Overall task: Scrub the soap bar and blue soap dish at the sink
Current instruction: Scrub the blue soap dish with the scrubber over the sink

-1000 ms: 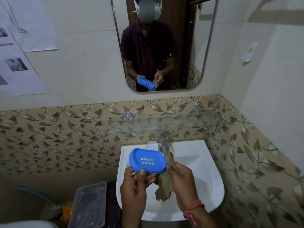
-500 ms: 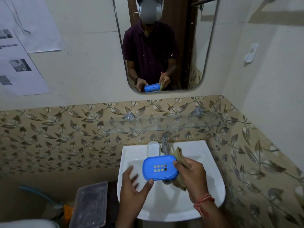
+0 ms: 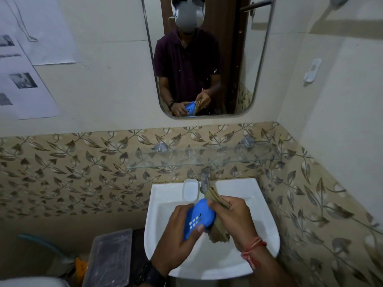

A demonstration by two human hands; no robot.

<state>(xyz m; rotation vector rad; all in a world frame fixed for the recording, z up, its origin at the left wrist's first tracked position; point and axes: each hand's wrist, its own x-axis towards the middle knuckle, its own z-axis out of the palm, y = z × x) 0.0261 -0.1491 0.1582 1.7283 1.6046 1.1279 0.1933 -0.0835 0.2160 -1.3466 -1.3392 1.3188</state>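
Note:
The blue soap dish [image 3: 199,217], with a block of small drain holes, is held over the white sink [image 3: 157,235]. My left hand [image 3: 178,241] grips its left side, thumb across the holed face. My right hand [image 3: 234,216] pinches a folded brown cloth [image 3: 216,198] and presses it against the dish's right edge; the cloth's tail hangs below. A white soap bar [image 3: 190,189] lies on the sink's back ledge, left of the tap [image 3: 204,180].
A glass shelf [image 3: 199,158] juts from the leaf-patterned tiles above the tap. A clear plastic box [image 3: 109,257] stands left of the sink. A mirror [image 3: 238,59] hangs above. Papers [image 3: 24,79] are stuck on the left wall.
The dish passed from my right hand back into my left, which was open half a second ago. It now sits tilted, lower over the basin. My right hand still holds the cloth.

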